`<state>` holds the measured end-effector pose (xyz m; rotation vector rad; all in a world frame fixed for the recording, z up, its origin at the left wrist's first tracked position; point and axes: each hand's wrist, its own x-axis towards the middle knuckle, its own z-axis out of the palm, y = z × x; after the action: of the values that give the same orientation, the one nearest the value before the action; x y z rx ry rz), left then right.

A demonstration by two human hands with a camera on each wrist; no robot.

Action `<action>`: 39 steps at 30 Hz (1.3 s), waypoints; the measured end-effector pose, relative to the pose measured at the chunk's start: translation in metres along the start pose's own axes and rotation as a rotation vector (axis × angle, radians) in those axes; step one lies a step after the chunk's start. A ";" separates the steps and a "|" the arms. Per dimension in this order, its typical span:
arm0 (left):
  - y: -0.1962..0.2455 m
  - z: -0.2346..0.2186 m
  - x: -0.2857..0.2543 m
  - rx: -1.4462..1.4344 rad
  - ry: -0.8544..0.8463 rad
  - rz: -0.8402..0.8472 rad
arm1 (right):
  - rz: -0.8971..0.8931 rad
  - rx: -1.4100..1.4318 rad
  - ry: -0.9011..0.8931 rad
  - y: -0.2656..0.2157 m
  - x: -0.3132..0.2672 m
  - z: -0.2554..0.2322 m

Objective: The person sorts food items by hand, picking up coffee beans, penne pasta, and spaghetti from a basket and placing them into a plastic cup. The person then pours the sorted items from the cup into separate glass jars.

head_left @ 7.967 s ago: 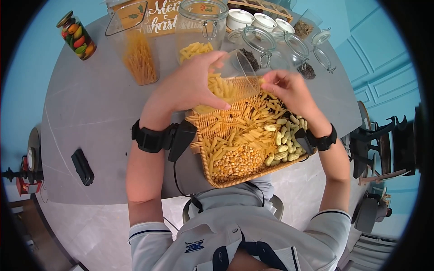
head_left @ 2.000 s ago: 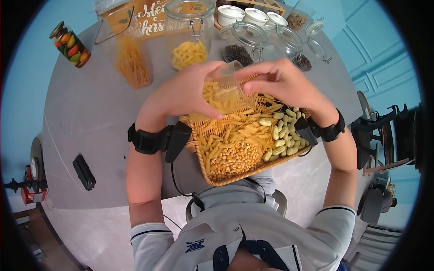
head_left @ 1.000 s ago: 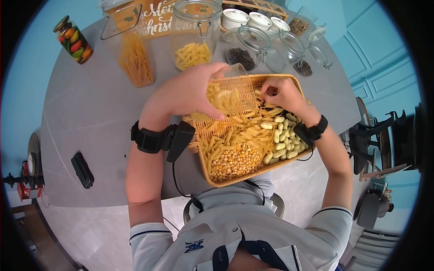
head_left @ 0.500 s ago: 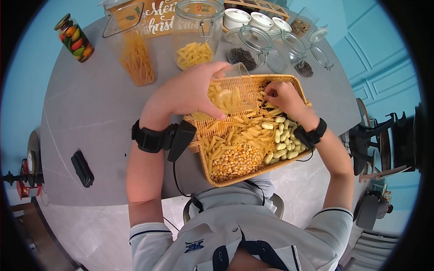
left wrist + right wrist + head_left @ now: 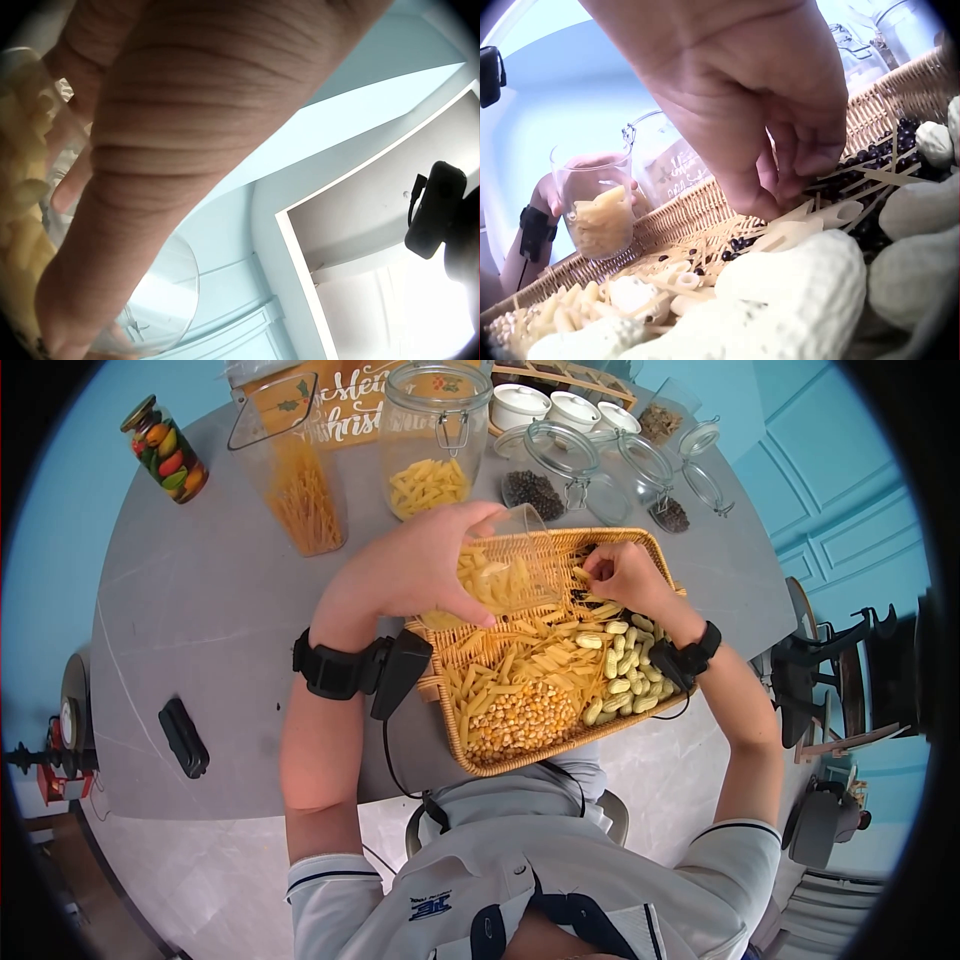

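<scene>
The left hand (image 5: 425,565) grips a clear cup (image 5: 510,565) partly filled with penne, tilted over the upper left part of a wicker basket (image 5: 655,550). In the right wrist view the cup (image 5: 604,225) shows its penne at the bottom. The right hand (image 5: 632,578) reaches into the basket's upper right, fingertips together at penne (image 5: 787,232) lying among dark beans (image 5: 862,161); whether a piece is pinched cannot be told. Peanuts (image 5: 625,670) lie at the basket's right, corn kernels (image 5: 520,720) at the front, loose penne (image 5: 545,655) and thin strands between.
Behind the basket stand a hinged jar of penne (image 5: 430,480), a container of long pasta (image 5: 305,500), open jars with dark contents (image 5: 532,493) and white lidded pots (image 5: 520,402). A jar of colourful items (image 5: 168,455) and a black case (image 5: 183,737) are on the left.
The right hand has moved from beside the cup's mouth to the basket's upper right, its fingers shifting slightly there lately. The left hand keeps holding the cup in nearly the same place.
</scene>
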<state>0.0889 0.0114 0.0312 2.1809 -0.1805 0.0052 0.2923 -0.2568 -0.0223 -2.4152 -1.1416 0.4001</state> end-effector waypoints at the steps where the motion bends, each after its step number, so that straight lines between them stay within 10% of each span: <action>1: 0.000 0.000 0.000 0.000 -0.003 -0.001 | -0.009 -0.017 0.010 -0.003 -0.002 -0.002; 12: 0.000 0.003 0.003 -0.030 -0.025 -0.012 | -0.181 0.539 -0.035 -0.106 -0.020 -0.038; 18: -0.005 0.005 0.002 -0.199 0.076 0.011 | -0.092 0.946 0.174 -0.085 -0.016 -0.030; 21: -0.006 0.008 0.005 -0.279 0.161 0.034 | -0.342 0.995 0.129 -0.088 -0.023 -0.008; 28: 0.006 0.032 0.019 -0.497 0.249 0.097 | -0.297 0.927 0.194 -0.119 -0.017 0.022; 39: 0.012 0.004 0.010 -0.508 0.569 0.076 | -0.358 0.538 0.476 -0.117 0.012 -0.064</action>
<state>0.0967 -0.0005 0.0394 1.5898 0.0593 0.5569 0.2505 -0.1986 0.0910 -1.6747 -1.0496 0.0023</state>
